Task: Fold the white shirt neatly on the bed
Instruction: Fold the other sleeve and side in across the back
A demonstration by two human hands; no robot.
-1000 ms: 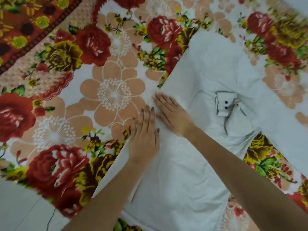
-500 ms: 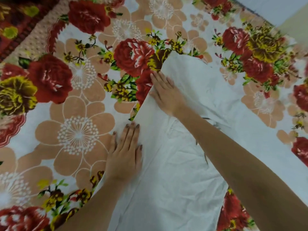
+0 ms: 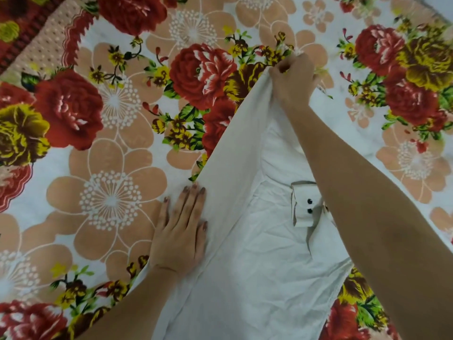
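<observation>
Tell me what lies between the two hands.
In the head view, only the white shirt: its folded edge runs from the flat left hand up to the right hand gripping it.

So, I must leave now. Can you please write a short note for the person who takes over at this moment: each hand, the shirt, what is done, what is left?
The left hand is open and presses flat on the left edge of the white shirt.
The right hand has a pinch grip on the shirt's far corner, which is lifted off the floral bedsheet.
A cuff with two black buttons lies on the shirt's middle.
Done: that sleeve looks folded in.
Left: probably fold the lifted side over, smooth it, then fold the rest.
</observation>
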